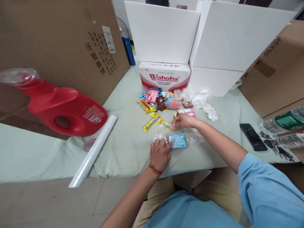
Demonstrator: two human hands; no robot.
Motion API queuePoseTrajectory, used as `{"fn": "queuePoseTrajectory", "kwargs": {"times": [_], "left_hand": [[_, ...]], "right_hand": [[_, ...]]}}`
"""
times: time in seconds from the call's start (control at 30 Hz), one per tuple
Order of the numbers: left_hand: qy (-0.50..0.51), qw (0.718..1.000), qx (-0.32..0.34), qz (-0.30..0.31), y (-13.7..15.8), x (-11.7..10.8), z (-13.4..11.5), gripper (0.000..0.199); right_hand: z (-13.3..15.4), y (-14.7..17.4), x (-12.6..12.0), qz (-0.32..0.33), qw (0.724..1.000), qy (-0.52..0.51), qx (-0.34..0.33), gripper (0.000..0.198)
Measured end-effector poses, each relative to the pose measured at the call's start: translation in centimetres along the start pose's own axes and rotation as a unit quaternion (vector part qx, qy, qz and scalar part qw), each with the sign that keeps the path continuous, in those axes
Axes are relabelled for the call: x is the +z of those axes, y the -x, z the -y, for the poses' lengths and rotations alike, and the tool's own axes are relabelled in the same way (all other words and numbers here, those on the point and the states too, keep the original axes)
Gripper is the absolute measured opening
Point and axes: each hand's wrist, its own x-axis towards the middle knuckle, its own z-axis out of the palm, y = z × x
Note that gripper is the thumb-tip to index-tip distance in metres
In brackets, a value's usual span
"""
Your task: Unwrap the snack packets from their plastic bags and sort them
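Observation:
My left hand (160, 153), with a red string bracelet at the wrist, is closed at the left end of a light blue snack packet (178, 141). Its thumb lies on the packet. Under and around that packet spreads a clear plastic bag (193, 137). My right hand (184, 120) pinches the right end of a slim yellow snack packet (167, 123); its fingertips are partly hidden. Left of it lies another yellow snack bar (151, 122). Just beyond the right hand is a pink and white packet (186, 112).
Behind, assorted snacks (161, 102) lie heaped against a Wahaha carton (165, 76). Crumpled clear plastic (201, 99) sits to their right. A red jug (68, 107) and a white roll (93, 150) are at left. A phone (253, 136), keys (276, 146) and bottles (288, 122) are at right.

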Motion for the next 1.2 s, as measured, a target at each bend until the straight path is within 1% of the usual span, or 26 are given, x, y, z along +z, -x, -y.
{"fn": "queuePoseTrajectory", "kwargs": {"times": [0.1, 0.17, 0.2, 0.27, 0.33, 0.4, 0.47, 0.5, 0.53, 0.6, 0.63, 0.67, 0.7, 0.77, 0.83, 0.9, 0.97, 1.0, 1.07, 1.13, 1.2], "left_hand": [[0.003, 1.0, 0.004, -0.003, 0.0, 0.1, -0.1, 0.033], [0.007, 1.0, 0.004, -0.007, 0.0, 0.3, -0.2, 0.034], [0.01, 1.0, 0.005, -0.009, 0.1, 0.3, -0.3, 0.034], [0.016, 1.0, 0.006, -0.012, 0.2, 0.4, -0.5, 0.032], [0.025, 1.0, 0.004, -0.013, 0.3, 0.4, -0.2, 0.027], [0.055, 0.998, 0.005, -0.013, 0.5, 0.4, 0.7, 0.023], [0.121, 0.992, 0.005, -0.025, 0.7, 0.3, 2.4, 0.023], [0.163, 0.986, -0.008, -0.045, 0.8, 0.2, 3.3, 0.025], [0.203, 0.975, -0.038, -0.078, 0.7, 0.1, 4.2, 0.026], [0.264, 0.942, -0.137, -0.156, 0.1, 0.0, 5.7, 0.027], [0.278, 0.925, -0.185, -0.181, -0.4, -0.1, 6.2, 0.03], [0.283, 0.915, -0.218, -0.189, -1.0, 0.0, 6.4, 0.033], [0.284, 0.911, -0.235, -0.184, -1.7, 0.1, 6.3, 0.035], [0.277, 0.919, -0.235, -0.154, -3.0, 0.6, 5.6, 0.036], [0.247, 0.936, -0.22, -0.117, -3.9, 1.1, 4.5, 0.033], [0.213, 0.956, -0.19, -0.069, -4.1, 1.4, 3.8, 0.027], [0.195, 0.968, -0.154, -0.03, -3.6, 1.3, 3.6, 0.017], [0.196, 0.97, -0.14, -0.021, -3.2, 1.2, 3.8, 0.014], [0.197, 0.972, -0.125, -0.015, -2.0, 0.7, 4.3, 0.019], [0.19, 0.974, -0.122, -0.021, -0.7, 0.1, 4.9, 0.018], [0.201, 0.968, -0.146, -0.035, 0.4, -0.6, 5.1, 0.008]], "right_hand": [[0.8, 1.8, 0.4, -0.013, 0.996, 0.018, -0.086, 0.011], [1.7, 3.6, 1.3, -0.034, 0.988, 0.051, -0.144, 0.011], [2.2, 4.6, 2.0, -0.044, 0.984, 0.071, -0.16, 0.013], [2.9, 6.7, 3.8, -0.045, 0.978, 0.118, -0.165, 0.021], [3.0, 8.4, 5.7, -0.025, 0.971, 0.176, -0.159, 0.031], [2.8, 9.6, 7.6, -0.007, 0.961, 0.23, -0.155, 0.039], [2.3, 10.3, 9.1, -0.006, 0.953, 0.259, -0.157, 0.045], [2.2, 10.5, 9.6, -0.01, 0.951, 0.264, -0.159, 0.047], [2.1, 10.6, 9.9, -0.013, 0.95, 0.267, -0.162, 0.047], [2.2, 10.6, 10.2, -0.017, 0.948, 0.272, -0.167, 0.043], [2.3, 10.5, 10.3, -0.017, 0.946, 0.276, -0.167, 0.04], [2.5, 10.4, 10.3, -0.015, 0.945, 0.281, -0.167, 0.037], [2.7, 10.2, 10.2, -0.013, 0.944, 0.285, -0.166, 0.034], [3.2, 9.9, 10.1, -0.013, 0.945, 0.284, -0.164, 0.03], [3.4, 9.7, 10.0, -0.021, 0.949, 0.268, -0.164, 0.028], [3.2, 9.7, 9.9, -0.026, 0.957, 0.232, -0.172, 0.029], [2.7, 9.9, 9.6, -0.021, 0.966, 0.173, -0.191, 0.033], [2.3, 10.2, 9.5, -0.023, 0.97, 0.138, -0.198, 0.037], [1.3, 10.7, 9.4, -0.046, 0.976, 0.068, -0.202, 0.045], [0.2, 11.0, 9.4, -0.086, 0.976, 0.019, -0.199, 0.045], [-0.8, 11.0, 9.8, -0.115, 0.974, -0.006, -0.197, 0.04]]}}
